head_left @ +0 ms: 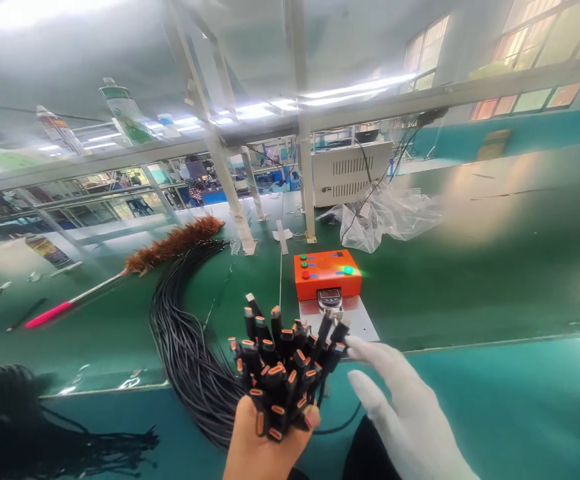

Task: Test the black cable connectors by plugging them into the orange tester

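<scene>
A pink-handled feather duster is laid on the green surface; clear plastic is bunched before a vented cabinet; a green-and-white bottle is shelved above.

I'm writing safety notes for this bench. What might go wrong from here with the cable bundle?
The left hand grips many black cables at once, so one might slip out. Their connectors fan out unevenly, so the right hand, close beside them, could knock a neighbouring one. The cables' far end lies by the feather duster, so a pull might drag it.
</scene>
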{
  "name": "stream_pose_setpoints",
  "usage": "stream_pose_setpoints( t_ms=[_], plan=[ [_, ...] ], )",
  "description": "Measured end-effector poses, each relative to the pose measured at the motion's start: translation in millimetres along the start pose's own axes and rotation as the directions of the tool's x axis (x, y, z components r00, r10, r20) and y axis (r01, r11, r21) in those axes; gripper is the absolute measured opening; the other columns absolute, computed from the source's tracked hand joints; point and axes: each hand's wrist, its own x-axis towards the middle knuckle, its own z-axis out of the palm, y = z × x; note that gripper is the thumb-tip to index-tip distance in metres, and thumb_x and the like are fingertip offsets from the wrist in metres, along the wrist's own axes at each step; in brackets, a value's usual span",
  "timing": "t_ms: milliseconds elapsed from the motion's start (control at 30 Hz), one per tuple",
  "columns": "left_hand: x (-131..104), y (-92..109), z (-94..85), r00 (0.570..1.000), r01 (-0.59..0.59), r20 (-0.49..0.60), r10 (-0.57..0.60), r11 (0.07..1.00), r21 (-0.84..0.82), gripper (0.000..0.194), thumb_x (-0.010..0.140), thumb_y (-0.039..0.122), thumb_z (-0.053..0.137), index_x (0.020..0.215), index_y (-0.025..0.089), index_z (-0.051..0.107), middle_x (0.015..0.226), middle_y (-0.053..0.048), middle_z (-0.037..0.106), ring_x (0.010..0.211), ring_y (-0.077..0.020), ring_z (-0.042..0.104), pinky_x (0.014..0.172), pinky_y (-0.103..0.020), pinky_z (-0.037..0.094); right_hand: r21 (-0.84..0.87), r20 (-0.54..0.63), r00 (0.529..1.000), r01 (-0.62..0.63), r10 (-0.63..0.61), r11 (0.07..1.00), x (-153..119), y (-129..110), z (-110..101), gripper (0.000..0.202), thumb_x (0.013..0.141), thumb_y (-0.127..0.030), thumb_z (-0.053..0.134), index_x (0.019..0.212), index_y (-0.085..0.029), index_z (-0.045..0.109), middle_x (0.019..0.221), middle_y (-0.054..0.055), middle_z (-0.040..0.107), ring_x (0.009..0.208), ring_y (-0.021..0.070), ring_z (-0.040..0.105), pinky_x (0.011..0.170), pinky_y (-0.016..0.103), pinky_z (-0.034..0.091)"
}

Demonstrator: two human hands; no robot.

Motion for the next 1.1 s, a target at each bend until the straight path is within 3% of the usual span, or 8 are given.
stream_pose_setpoints(
  t_ms=[100, 167, 267, 367, 500, 667, 833, 1100],
  plan=[
    [-1, 0, 10.8, 1.0, -0.004, 0.025, 0.006, 0.998, -0.06, 0.012, 0.06, 0.027, 0.076, 0.054, 0.02, 0.069, 0.048, 0.001, 0.064, 0.043, -0.0176, 0.058, 0.042, -0.026, 0.049, 0.42, 0.254, 0.965, -0.054, -0.06, 0.906, -2, -26, 6, 0.033, 0.084, -0.045, 0.054, 0.101, -0.022, 0.068, 0.107, 0.008, 0.069, 0.098, 0.0251, 0.062, 0.088, 0.034, 0.048],
    [-3, -2, 12.5, 0.998, -0.035, -0.056, 0.034, 0.999, -0.029, 0.013, 0.06, 0.031, 0.078, 0.057, 0.021, 0.071, 0.054, -0.001, 0.068, 0.051, -0.0208, 0.064, 0.049, -0.028, 0.054, 0.518, 0.257, 0.965, -0.178, 0.046, 0.837, -1, -32, 13, 0.03, 0.083, -0.045, 0.055, 0.085, -0.018, 0.067, 0.091, 0.008, 0.072, 0.082, 0.0216, 0.064, 0.076, 0.029, 0.05],
    [-6, -6, 7.5, 0.969, -0.091, -0.223, 0.104, 0.994, 0.064, 0.015, 0.064, 0.038, 0.077, 0.061, 0.023, 0.074, 0.066, -0.003, 0.075, 0.068, -0.0256, 0.07, 0.067, -0.032, 0.058, 0.535, 0.219, 0.928, -0.372, 0.3, 0.759, 3, -18, 23, 0.028, 0.083, -0.04, 0.054, 0.065, -0.018, 0.056, 0.065, 0.005, 0.07, 0.057, 0.0164, 0.061, 0.059, 0.026, 0.049],
    [-6, -8, 1.1, 0.945, -0.14, -0.275, 0.179, 0.978, 0.155, 0.02, 0.067, 0.046, 0.073, 0.062, 0.027, 0.074, 0.069, -0.003, 0.075, 0.076, -0.0271, 0.071, 0.079, -0.036, 0.056, 0.542, 0.254, 0.88, -0.474, 0.402, 0.694, 10, 9, 31, 0.026, 0.079, -0.031, 0.054, 0.056, -0.021, 0.047, 0.042, -0.001, 0.06, 0.04, 0.0128, 0.053, 0.055, 0.026, 0.048],
    [-4, -9, 2.5, 0.921, -0.202, -0.276, 0.276, 0.942, 0.268, 0.022, 0.071, 0.048, 0.069, 0.063, 0.028, 0.074, 0.072, -0.002, 0.075, 0.075, -0.0273, 0.072, 0.082, -0.039, 0.056, 0.577, 0.251, 0.884, -0.463, 0.394, 0.672, 22, 33, 38, 0.026, 0.074, -0.027, 0.053, 0.05, -0.023, 0.043, 0.028, -0.008, 0.044, 0.035, 0.0113, 0.049, 0.062, 0.028, 0.05],
    [-4, -12, 11.2, 0.924, -0.231, -0.219, 0.312, 0.915, 0.329, 0.023, 0.072, 0.048, 0.067, 0.063, 0.029, 0.074, 0.073, -0.004, 0.076, 0.077, -0.0304, 0.072, 0.085, -0.044, 0.054, 0.521, 0.353, 0.852, -0.523, 0.387, 0.675, 30, 43, 39, 0.021, 0.066, -0.027, 0.048, 0.046, -0.023, 0.044, 0.023, -0.008, 0.038, 0.024, 0.0112, 0.041, 0.038, 0.024, 0.036],
    [-2, -18, 14.0, 0.941, -0.179, -0.222, 0.254, 0.933, 0.312, 0.027, 0.072, 0.051, 0.064, 0.06, 0.028, 0.071, 0.067, -0.005, 0.075, 0.071, -0.033, 0.072, 0.073, -0.045, 0.058, 0.496, 0.374, 0.838, -0.543, 0.398, 0.677, 36, 44, 41, 0.019, 0.06, -0.03, 0.047, 0.043, -0.023, 0.043, 0.021, -0.008, 0.036, 0.022, 0.0108, 0.04, 0.037, 0.025, 0.037],
    [4, -16, 16.4, 0.959, -0.174, -0.148, 0.243, 0.912, 0.373, 0.027, 0.072, 0.051, 0.064, 0.057, 0.029, 0.069, 0.059, -0.003, 0.073, 0.063, -0.0275, 0.071, 0.082, -0.041, 0.054, 0.498, 0.386, 0.839, -0.539, 0.383, 0.68, 43, 45, 42, 0.018, 0.06, -0.03, 0.044, 0.043, -0.023, 0.044, 0.022, -0.008, 0.037, 0.024, 0.0106, 0.042, 0.038, 0.025, 0.038]
  ],
)
